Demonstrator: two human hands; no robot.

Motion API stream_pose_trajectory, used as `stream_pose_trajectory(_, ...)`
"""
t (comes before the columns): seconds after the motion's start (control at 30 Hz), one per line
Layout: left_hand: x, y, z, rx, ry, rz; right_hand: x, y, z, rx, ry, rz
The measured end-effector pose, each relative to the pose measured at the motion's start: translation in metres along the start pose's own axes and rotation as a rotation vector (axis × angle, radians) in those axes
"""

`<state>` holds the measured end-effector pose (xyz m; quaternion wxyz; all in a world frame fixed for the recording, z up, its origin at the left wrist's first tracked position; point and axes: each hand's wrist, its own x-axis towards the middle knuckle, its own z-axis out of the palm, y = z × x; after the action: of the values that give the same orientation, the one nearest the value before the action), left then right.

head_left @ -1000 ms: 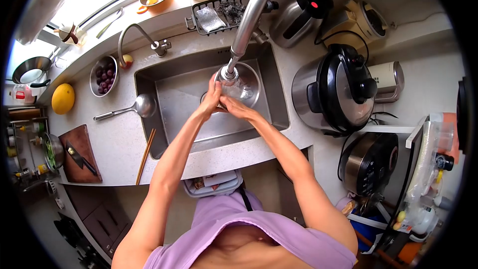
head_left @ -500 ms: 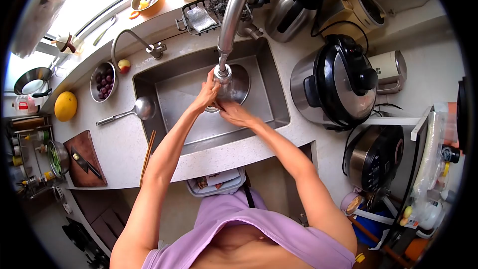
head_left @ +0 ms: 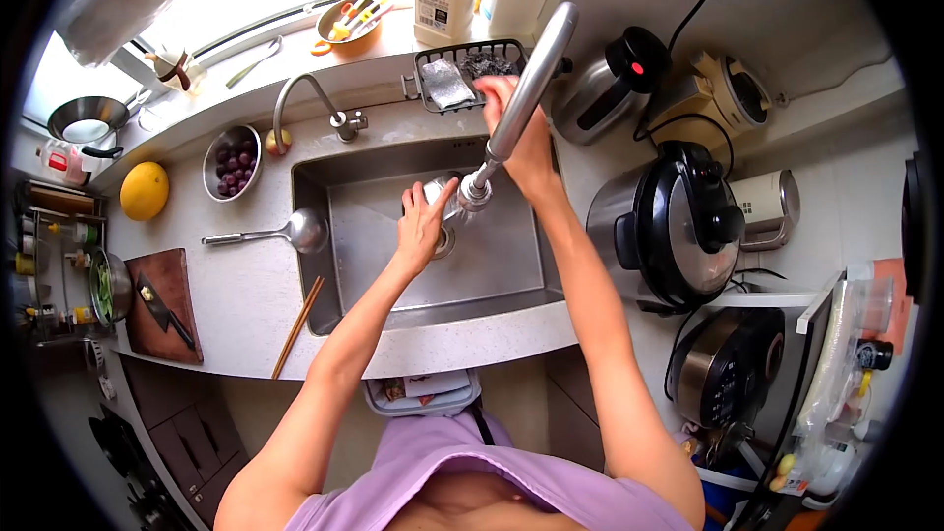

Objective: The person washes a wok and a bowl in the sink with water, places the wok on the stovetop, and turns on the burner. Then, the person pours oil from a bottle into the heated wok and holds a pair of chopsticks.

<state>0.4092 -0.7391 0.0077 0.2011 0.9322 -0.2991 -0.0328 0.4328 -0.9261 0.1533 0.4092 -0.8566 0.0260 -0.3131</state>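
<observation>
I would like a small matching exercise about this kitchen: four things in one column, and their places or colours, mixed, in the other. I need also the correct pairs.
Things
1. Left hand
2. Knife
3. Melon
4. Dark fruit

Places or colours
A. On the brown board
B. In a round bowl
C. Over the sink
D. Bright yellow

Right pairs: 1-C, 2-A, 3-D, 4-B

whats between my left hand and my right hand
The faucet head shows between your left hand and right hand, as seen in the head view.
</observation>
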Motion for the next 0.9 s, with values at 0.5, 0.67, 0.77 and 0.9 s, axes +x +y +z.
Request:
stream_pose_trajectory(0.5,-0.015,-0.023,0.009,-1.371,-0.479,-0.808,0.016,0.002,-0.009,0.322,0.091,0.227)
stream_pose_trajectory(0.67,-0.018,-0.004,0.017,-1.469,-0.576,-0.745,-0.082,-0.013,-0.062,0.203,0.121,0.286)
stream_pose_trajectory(0.77,-0.017,0.006,0.023,-1.435,-0.619,-0.734,-0.147,0.016,-0.048,-0.081,-0.136,0.649)
stream_pose_trajectory(0.9,-0.018,0.015,0.024,-1.326,-0.601,-0.663,-0.18,0.064,-0.003,-0.271,-0.288,0.661)
